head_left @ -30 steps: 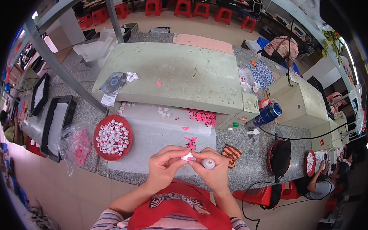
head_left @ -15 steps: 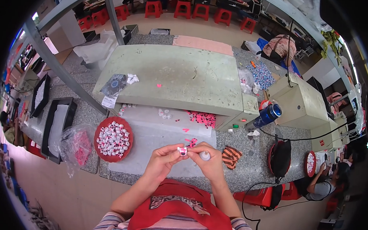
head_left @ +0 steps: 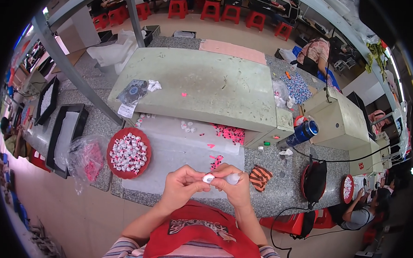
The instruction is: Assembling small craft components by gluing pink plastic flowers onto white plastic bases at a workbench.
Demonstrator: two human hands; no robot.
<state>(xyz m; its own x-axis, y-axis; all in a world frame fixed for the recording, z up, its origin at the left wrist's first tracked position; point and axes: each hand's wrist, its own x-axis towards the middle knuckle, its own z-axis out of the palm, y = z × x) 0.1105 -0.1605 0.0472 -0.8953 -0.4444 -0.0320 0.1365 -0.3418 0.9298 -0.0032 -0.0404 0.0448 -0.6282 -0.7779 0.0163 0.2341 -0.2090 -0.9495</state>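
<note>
A small white cap is pinched between the fingertips of the left hand and right hand, whose fingers are clamped on it from either side just above the desk edge.

We are in a small assembly workshop: long stone benches carry a red tray of white caps, heaps of pink parts and black trays, red stools line the aisle, and another worker sits nearby.
</note>
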